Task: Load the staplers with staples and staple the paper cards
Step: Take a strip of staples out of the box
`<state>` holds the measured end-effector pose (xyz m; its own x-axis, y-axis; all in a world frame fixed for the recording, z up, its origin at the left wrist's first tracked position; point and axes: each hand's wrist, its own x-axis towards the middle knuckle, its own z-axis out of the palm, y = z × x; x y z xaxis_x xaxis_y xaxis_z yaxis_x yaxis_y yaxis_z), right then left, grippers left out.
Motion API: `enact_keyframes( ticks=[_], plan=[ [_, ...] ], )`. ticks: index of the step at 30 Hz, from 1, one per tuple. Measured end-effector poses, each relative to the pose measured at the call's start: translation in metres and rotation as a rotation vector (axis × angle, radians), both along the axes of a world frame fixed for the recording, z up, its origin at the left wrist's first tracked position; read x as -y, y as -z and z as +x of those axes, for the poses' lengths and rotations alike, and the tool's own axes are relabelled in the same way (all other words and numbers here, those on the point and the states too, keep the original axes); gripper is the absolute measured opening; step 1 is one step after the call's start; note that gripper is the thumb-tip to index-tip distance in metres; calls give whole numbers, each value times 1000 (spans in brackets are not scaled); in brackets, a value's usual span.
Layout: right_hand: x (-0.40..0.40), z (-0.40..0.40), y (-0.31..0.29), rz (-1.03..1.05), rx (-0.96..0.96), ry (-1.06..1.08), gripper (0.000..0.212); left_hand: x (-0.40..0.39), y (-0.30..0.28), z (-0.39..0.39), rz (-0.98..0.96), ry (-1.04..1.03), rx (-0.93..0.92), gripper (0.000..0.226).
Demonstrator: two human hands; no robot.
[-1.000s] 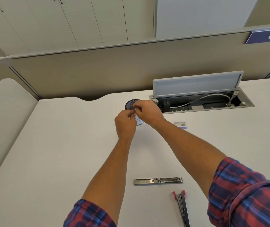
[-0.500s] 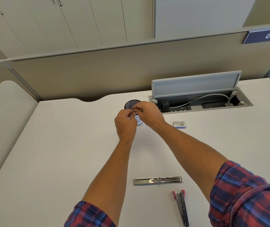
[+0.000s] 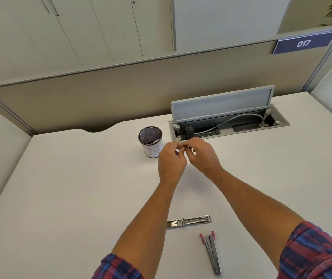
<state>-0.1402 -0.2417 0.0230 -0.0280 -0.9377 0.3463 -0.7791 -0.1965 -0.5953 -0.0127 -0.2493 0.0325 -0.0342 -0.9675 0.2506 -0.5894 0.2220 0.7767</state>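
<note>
Left hand (image 3: pixel 171 161) and right hand (image 3: pixel 202 155) raised above white desk (image 3: pixel 70 188), fingertips pinching together something tiny, unclear what. Round mesh pen cup (image 3: pixel 151 141) just beside left hand.

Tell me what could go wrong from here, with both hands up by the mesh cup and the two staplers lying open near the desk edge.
1. The left hand and right hand pinch something tiny between them, too small to identify; if dropped it could vanish against the white desk.
2. The open cable tray lies just behind the hands, so a dropped piece might fall in.
3. The pink-tipped stapler lies close to the forearms and could get knocked.
</note>
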Motion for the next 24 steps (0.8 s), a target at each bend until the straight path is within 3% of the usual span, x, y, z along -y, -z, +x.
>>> enact_keyframes(
  ticks=[10,15,19,24],
  plan=[
    [-12,-59,28,246,19,185,26,-3,34,-59,177,152,141,41],
    [-7,-73,44,305,161,320,39,2,43,-72,229,236,271,58],
    [-4,-78,58,348,120,236,36,8,50,-75,251,288,322,57],
    [-8,-85,63,309,175,104,30,13,54,-73,173,232,341,38]
  ],
)
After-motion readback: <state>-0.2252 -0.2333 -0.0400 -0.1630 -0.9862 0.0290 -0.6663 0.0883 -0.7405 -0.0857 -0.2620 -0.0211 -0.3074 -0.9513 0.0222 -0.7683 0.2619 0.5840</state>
